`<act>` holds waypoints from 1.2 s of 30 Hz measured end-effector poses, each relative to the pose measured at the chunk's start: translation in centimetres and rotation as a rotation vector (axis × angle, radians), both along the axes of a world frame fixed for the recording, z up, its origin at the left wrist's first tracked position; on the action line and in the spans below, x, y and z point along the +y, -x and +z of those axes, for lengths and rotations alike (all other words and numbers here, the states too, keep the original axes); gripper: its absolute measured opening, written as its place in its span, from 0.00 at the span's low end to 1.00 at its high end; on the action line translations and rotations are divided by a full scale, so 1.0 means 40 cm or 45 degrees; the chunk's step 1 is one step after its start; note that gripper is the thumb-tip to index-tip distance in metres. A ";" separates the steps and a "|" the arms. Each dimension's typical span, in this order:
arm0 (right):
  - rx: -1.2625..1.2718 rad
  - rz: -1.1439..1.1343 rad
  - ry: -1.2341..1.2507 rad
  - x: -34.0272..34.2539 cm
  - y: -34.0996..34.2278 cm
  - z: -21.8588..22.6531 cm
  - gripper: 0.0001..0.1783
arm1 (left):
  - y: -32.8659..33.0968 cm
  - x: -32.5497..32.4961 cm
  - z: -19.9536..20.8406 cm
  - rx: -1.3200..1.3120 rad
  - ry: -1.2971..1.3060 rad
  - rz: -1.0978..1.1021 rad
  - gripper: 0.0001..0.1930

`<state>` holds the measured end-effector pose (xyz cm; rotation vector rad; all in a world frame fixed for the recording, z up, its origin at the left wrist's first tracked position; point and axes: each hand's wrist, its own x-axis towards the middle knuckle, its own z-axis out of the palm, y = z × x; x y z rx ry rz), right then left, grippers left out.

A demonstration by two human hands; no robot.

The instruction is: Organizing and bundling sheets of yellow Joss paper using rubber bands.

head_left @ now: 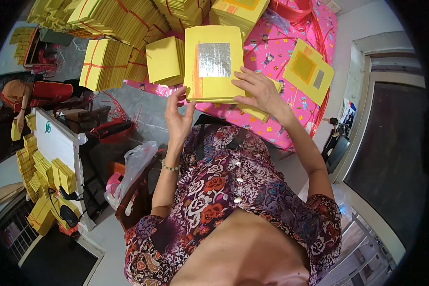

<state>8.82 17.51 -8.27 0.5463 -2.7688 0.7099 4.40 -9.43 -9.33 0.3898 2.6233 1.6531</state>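
In front of me is a neat stack of yellow paper sheets (212, 88), the top one bearing a silver foil square and an orange smear. My left hand (178, 117) is at its lower left corner, thumb and fingers apart, fingertips touching the edge. My right hand (262, 93) grips the right side, fingers over the top sheet and thumb near the front edge. More yellow sheets (255, 112) stick out beneath on the right. Just left of the stack stands a smaller yellow bundle (163, 59).
Bundles tied with red string (107, 64) crowd the back left. A loose yellow sheet (310, 71) lies on the pink patterned tablecloth (267, 47), beside red strips (325, 105). Another person (21, 95) is at far left, near a white table (57, 138) with yellow bundles. A glass door (386, 148) stands right.
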 end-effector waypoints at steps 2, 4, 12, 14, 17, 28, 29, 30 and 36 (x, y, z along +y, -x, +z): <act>0.043 0.020 -0.029 0.002 0.000 0.003 0.19 | 0.002 -0.002 -0.004 -0.002 -0.005 -0.007 0.18; 0.047 0.026 0.005 0.004 -0.002 -0.001 0.15 | 0.004 -0.004 -0.003 0.021 -0.001 -0.012 0.18; -0.100 -0.064 0.243 0.003 -0.002 0.016 0.09 | 0.005 0.007 0.013 0.017 -0.026 0.014 0.17; -0.176 -0.075 0.380 0.001 0.000 0.016 0.08 | 0.002 0.009 0.022 0.101 0.054 0.039 0.17; -0.266 -0.109 0.502 0.003 0.002 0.007 0.08 | 0.004 0.015 0.018 0.060 0.024 0.033 0.18; -0.354 -0.115 0.623 0.005 0.015 -0.008 0.07 | 0.003 0.019 0.019 0.017 0.035 0.054 0.21; -0.360 -0.116 0.632 0.005 0.015 -0.008 0.07 | 0.003 0.017 0.018 0.019 0.050 0.043 0.22; -0.361 -0.115 0.633 0.006 0.016 -0.008 0.07 | 0.003 0.019 0.017 0.018 0.051 0.044 0.22; -0.372 -0.110 0.603 0.006 0.021 -0.004 0.07 | 0.003 0.019 0.018 0.015 0.010 0.057 0.21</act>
